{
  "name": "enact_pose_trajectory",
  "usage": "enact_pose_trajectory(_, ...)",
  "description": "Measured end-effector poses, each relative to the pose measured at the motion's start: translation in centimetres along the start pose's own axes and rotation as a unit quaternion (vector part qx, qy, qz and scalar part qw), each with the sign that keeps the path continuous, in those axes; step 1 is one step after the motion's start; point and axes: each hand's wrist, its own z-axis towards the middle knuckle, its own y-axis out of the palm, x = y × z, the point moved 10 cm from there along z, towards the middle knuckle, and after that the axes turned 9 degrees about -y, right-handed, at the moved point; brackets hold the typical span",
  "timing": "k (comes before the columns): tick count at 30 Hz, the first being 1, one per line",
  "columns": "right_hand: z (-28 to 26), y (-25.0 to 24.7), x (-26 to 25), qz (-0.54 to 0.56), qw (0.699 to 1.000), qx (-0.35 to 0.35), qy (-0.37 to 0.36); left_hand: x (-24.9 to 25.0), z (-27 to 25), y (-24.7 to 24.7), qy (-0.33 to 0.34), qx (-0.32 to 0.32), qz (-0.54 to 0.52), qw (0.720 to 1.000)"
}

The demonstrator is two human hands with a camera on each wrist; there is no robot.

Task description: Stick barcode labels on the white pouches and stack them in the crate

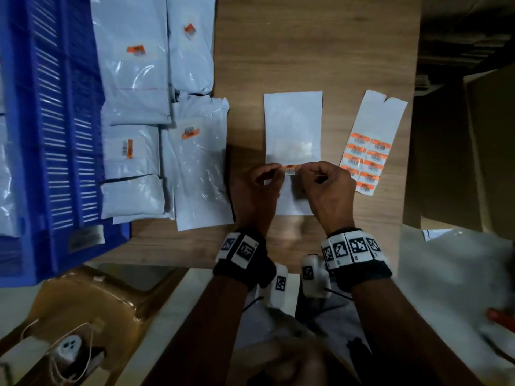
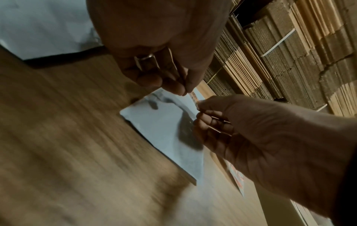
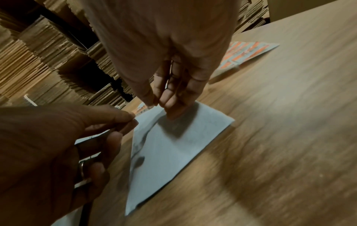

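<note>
A small orange barcode label (image 1: 291,169) is stretched between both hands just above a plain white pouch (image 1: 292,126) lying flat on the wooden table. My left hand (image 1: 278,170) pinches the label's left end and my right hand (image 1: 303,169) pinches its right end. The left wrist view shows the same pinch, with the label (image 2: 194,97) over the pouch (image 2: 166,126). In the right wrist view the label (image 3: 142,109) is a sliver between the fingertips, above the pouch (image 3: 173,152). The blue slatted crate (image 1: 55,121) stands at the left.
A sheet of orange labels (image 1: 367,160) lies right of the pouch. Several labelled white pouches (image 1: 133,79) are piled beside the crate's wall. Stacked flat cardboard (image 2: 289,53) lines the far side. A brown stool with a thread spool (image 1: 69,346) is at lower left, and a plastic bag (image 1: 451,274) at lower right.
</note>
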Motion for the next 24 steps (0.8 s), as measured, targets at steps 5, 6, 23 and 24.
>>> enact_pose_trajectory(5,0.4,-0.3,-0.3,-0.005,1.0,0.025,-0.001,0.3,0.6,0.2,0.034,0.016,0.023,0.999)
enact_pose_trajectory(6,0.8,-0.5,-0.5,-0.014,0.999,0.034,-0.006,0.5,0.9,0.4,0.041,0.018,0.03,0.999)
enact_pose_trajectory(23,3.5,0.6,-1.2,-0.105,0.993,0.033,-0.048,3.2,3.6,1.5,0.087,0.053,0.235,0.967)
enact_pose_trajectory(24,3.5,0.6,-1.1,-0.108,0.992,0.033,-0.05,3.2,3.6,1.6,0.084,0.053,0.238,0.966)
